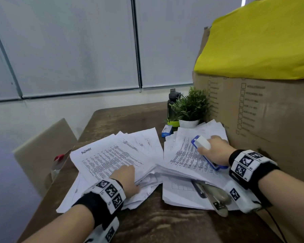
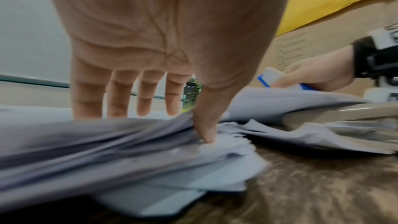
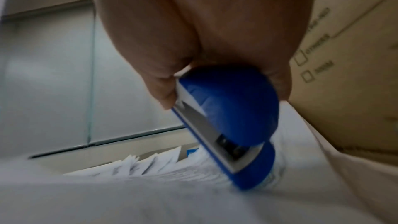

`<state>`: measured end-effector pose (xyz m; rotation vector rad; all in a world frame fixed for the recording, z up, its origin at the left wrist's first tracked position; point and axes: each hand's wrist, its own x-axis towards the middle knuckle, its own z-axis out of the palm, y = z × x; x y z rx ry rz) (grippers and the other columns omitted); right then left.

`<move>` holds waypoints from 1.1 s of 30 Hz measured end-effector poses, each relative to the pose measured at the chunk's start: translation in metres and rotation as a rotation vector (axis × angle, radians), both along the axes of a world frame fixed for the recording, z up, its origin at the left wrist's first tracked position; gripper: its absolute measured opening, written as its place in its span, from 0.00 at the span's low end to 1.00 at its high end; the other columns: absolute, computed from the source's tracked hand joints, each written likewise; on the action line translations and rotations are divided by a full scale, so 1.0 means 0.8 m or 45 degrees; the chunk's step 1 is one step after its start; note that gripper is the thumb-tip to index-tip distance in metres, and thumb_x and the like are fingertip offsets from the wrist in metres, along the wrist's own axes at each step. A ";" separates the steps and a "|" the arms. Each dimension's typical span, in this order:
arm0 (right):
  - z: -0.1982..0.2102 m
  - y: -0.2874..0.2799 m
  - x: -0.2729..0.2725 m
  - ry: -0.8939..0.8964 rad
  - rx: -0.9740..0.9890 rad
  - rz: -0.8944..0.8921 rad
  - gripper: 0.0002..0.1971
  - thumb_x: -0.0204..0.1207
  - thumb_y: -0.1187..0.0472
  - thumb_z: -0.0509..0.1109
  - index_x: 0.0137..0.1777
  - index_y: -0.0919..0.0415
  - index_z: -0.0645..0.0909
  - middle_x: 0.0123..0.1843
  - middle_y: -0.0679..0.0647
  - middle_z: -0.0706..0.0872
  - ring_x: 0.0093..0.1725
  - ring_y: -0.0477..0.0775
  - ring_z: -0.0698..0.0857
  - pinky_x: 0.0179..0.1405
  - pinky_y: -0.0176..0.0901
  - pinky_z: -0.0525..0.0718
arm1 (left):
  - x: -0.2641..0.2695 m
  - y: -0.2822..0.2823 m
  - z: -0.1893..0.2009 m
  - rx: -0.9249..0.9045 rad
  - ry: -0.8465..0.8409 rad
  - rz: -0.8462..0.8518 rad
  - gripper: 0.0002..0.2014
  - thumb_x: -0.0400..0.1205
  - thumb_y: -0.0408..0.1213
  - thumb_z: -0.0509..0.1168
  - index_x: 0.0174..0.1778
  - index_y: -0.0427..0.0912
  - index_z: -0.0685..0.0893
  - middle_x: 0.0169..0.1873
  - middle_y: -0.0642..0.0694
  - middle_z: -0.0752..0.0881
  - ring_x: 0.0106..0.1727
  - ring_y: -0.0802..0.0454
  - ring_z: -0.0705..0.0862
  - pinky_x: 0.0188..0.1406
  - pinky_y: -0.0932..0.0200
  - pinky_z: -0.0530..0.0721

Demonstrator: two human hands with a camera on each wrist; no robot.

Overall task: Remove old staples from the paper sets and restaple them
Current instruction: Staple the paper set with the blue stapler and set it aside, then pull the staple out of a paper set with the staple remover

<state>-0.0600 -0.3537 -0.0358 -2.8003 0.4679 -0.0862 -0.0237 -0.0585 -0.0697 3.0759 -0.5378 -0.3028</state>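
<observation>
Two loose piles of printed paper sets cover the wooden table [image 1: 156, 225]. My left hand [image 1: 128, 174] lies flat with straight fingers on the left pile [image 1: 105, 155]. Its thumb [image 2: 204, 125] presses into the bunched sheet edges. My right hand [image 1: 214, 151] grips a blue and white stapler [image 1: 202, 143] from above, over the right pile [image 1: 181, 155]. In the right wrist view the stapler [image 3: 232, 111] is tilted, its lower end touching the top sheet. A beige stapler-like tool [image 1: 218, 200] and a dark pen [image 1: 197, 187] lie partly under the right pile.
A large cardboard box [image 1: 263, 120] with a yellow sheet [image 1: 261, 41] on top walls off the right side. A potted plant [image 1: 189, 107], a dark bottle [image 1: 172, 102] and a small blue box [image 1: 166, 130] stand behind the papers. A chair [image 1: 42, 151] stands at the left.
</observation>
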 end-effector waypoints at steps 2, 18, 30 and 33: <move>0.012 0.015 -0.011 0.021 -0.037 0.127 0.17 0.79 0.38 0.61 0.36 0.48 0.69 0.53 0.58 0.77 0.56 0.63 0.78 0.52 0.50 0.79 | 0.005 0.012 0.001 -0.025 0.043 0.009 0.12 0.81 0.48 0.68 0.40 0.48 0.73 0.40 0.49 0.75 0.37 0.52 0.73 0.36 0.61 0.71; -0.033 0.146 -0.081 0.396 -0.216 0.359 0.16 0.79 0.45 0.64 0.48 0.59 0.79 0.45 0.55 0.83 0.44 0.55 0.82 0.39 0.43 0.77 | -0.026 0.085 0.001 -0.199 -0.001 0.099 0.03 0.79 0.36 0.72 0.45 0.42 0.90 0.49 0.46 0.89 0.55 0.48 0.87 0.51 0.61 0.84; -0.012 0.082 -0.117 0.208 -0.239 0.109 0.13 0.79 0.51 0.61 0.58 0.51 0.81 0.59 0.52 0.84 0.57 0.57 0.83 0.58 0.46 0.83 | -0.038 0.100 0.019 -0.168 -0.116 0.094 0.10 0.81 0.28 0.58 0.34 0.42 0.77 0.38 0.44 0.81 0.41 0.48 0.78 0.39 0.60 0.74; -0.024 0.077 -0.119 0.217 -0.129 0.159 0.15 0.82 0.56 0.63 0.67 0.57 0.74 0.67 0.54 0.81 0.64 0.57 0.81 0.58 0.41 0.78 | -0.052 0.103 0.030 -0.339 -0.191 0.085 0.11 0.81 0.31 0.58 0.33 0.44 0.75 0.41 0.43 0.85 0.42 0.47 0.79 0.41 0.59 0.77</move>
